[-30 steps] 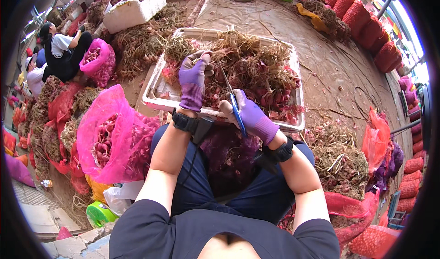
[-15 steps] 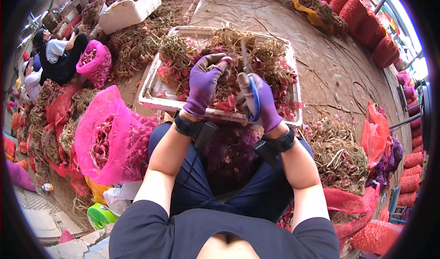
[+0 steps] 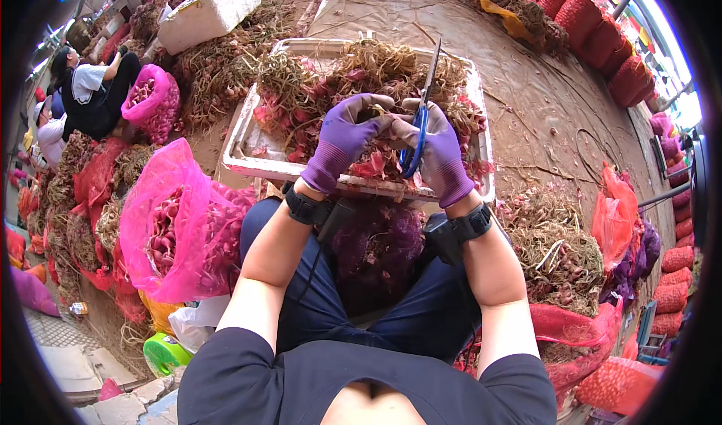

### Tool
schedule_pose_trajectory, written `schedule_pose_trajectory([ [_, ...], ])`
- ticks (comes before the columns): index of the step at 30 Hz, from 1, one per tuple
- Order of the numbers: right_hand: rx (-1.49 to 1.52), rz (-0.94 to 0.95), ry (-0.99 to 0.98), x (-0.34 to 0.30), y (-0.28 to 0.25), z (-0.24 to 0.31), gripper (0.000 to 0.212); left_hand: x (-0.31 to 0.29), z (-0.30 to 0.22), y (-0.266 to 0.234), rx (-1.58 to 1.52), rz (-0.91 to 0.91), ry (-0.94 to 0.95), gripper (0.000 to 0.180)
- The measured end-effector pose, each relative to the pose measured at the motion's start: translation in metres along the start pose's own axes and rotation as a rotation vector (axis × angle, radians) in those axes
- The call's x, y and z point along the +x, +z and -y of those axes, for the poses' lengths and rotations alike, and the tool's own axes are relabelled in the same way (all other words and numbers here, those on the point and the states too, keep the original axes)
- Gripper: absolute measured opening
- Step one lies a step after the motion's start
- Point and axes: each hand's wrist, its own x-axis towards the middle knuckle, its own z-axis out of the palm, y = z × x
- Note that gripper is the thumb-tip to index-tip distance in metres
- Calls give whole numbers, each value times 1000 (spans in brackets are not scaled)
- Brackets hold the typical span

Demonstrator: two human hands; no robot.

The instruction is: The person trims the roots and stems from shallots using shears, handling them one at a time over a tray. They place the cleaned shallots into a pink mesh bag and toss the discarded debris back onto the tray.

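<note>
My left hand (image 3: 344,135), in a purple glove with grey fingers, is closed over the near half of a white tray (image 3: 282,171). It pinches a shallot (image 3: 378,111), mostly hidden by the fingers. In my right hand (image 3: 439,154), gloved alike, is a pair of scissors with blue handles (image 3: 411,156), the blades pointing up and away. The fingertips of both hands meet over the tray. Shallots with dry stems and loose pink skins (image 3: 368,68) fill the tray. Below it, a dark purple mesh bag (image 3: 376,244) sits between my knees.
A pink mesh bag of shallots (image 3: 180,229) stands at my left. To my right lies a heap of dry-stemmed shallots (image 3: 553,256), with a red mesh bag (image 3: 575,335) nearer. Farther left, a person (image 3: 94,94) sits near a white foam box (image 3: 210,15). Full red sacks (image 3: 579,30) line the far right.
My hands have come together at the fingertips. The right hand has moved up and turned, so the scissors now slant right. The left hand has shifted slightly right.
</note>
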Motion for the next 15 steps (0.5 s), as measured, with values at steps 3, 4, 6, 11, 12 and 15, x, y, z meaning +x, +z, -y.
schedule_pose_trajectory([
  [3, 21, -14, -31, -1, 2, 1, 43, 3, 4, -4, -15, -57, 19, 26],
  [4, 16, -43, -30, -2, 2, 2, 43, 3, 4, -5, -19, -68, 43, 27],
  [6, 11, -73, -30, -2, 1, 1, 43, 4, 7, -9, -49, -92, 35, 25],
  [11, -194, -194, -183, 1, 2, -6, 46, 2, 7, -21, 78, 193, -193, 24],
  [12, -195, -196, -183, 2, 1, -7, 46, 1, 2, -16, 77, 194, -193, 24],
  [15, -383, -178, -344, 2, -1, -12, 50, 0, -5, -5, -26, 143, -256, 26],
])
